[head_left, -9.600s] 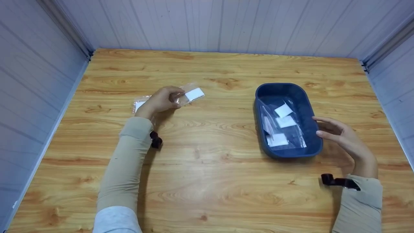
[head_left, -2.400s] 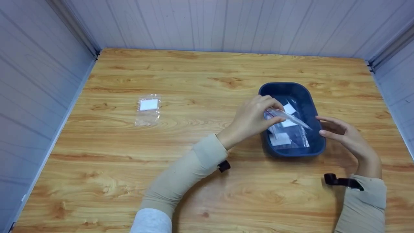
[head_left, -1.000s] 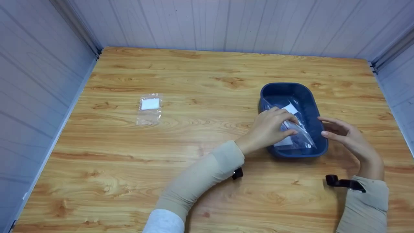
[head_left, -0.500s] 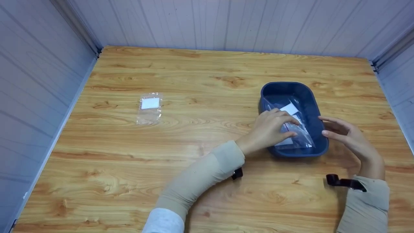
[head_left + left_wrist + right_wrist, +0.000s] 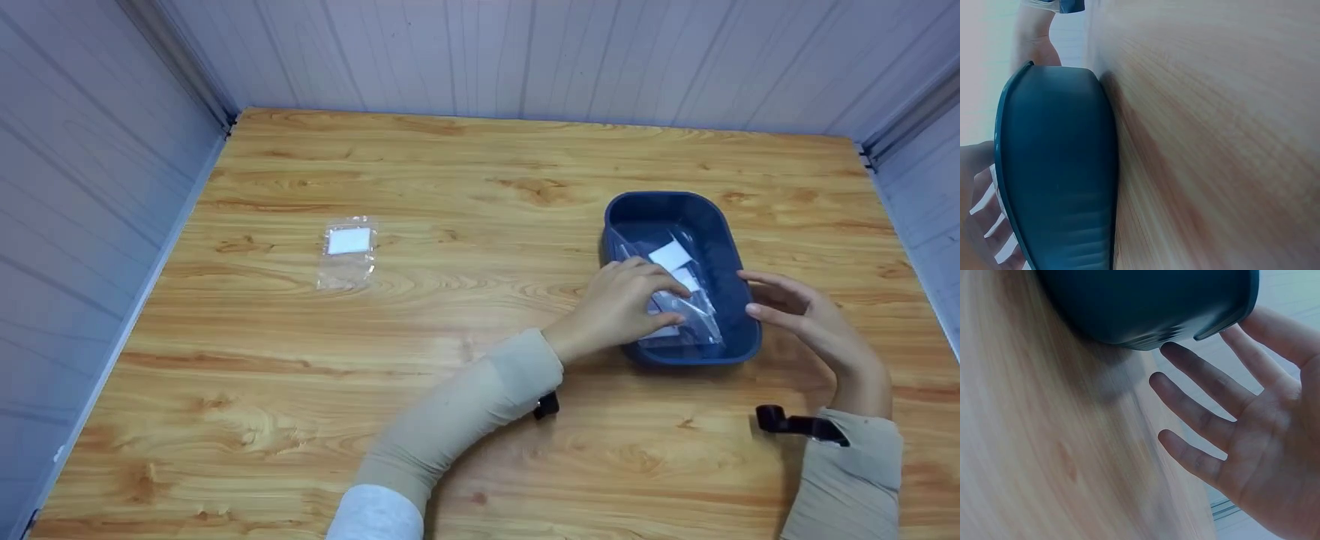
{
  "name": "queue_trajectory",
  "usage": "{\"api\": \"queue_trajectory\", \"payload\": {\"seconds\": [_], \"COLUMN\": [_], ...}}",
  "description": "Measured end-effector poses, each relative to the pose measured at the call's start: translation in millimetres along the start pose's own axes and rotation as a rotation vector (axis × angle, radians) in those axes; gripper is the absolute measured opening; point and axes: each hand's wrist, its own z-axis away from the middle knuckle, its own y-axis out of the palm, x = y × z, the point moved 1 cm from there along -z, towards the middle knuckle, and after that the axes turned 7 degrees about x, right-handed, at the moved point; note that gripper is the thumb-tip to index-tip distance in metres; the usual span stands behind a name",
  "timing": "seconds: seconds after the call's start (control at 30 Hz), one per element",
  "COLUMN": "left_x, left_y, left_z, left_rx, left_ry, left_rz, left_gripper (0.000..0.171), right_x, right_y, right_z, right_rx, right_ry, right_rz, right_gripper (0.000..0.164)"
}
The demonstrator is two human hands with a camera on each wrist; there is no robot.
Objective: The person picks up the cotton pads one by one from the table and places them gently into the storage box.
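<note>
My left hand point(image 5: 616, 306) hangs over the near left side of the dark blue plastic bin point(image 5: 729, 330), its thumb and fingers spread apart with nothing pinched between them. Below its fingertips lie several clear zip bags point(image 5: 696, 324) with white pieces point(image 5: 670, 256) inside; the hand covers part of them. My right hand point(image 5: 819, 326) is at the bin's right side, thumb and index fingertips right at the rim. In the right wrist view, the other fingers of that right hand point(image 5: 1264, 422) stretch out loosely beside the bin's wall point(image 5: 1151, 304).
One more clear zip bag with a white piece point(image 5: 349, 241) lies flat on the wooden table point(image 5: 465, 180), left of centre. Pale panelled walls point(image 5: 517, 60) enclose the table at the back and both sides.
The left hand has carried a zip bag from the table into the bin, lowered it and let it go, its fingers now parted. The right hand has stayed at the rim.
</note>
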Motion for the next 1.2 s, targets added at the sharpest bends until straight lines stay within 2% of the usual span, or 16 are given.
{"api": "queue_trajectory", "payload": {"seconds": [0.37,0.57,0.73,1.2], "left_x": [3.5,8.0,11.2,22.0], "left_y": [-3.7,-7.4,-13.4,-33.8], "left_z": [8.7,15.8,22.4,42.1], "left_rx": [-0.033,-0.072,-0.098,-0.152], "left_ry": [0.017,0.025,0.036,0.010], "left_rz": [0.042,0.056,0.048,0.082], "left_gripper": [0.033,0.029,0.029,0.028], "right_x": [1,0,1,1], "right_y": [1,1,1,0], "right_z": [0,0,1,2], "right_rx": [0.000,-0.004,-0.004,0.002], "right_ry": [0.029,0.007,0.009,-0.036], "right_rz": [0.023,0.020,0.015,-0.021], "right_gripper": [0.051,0.050,0.050,0.050]}}
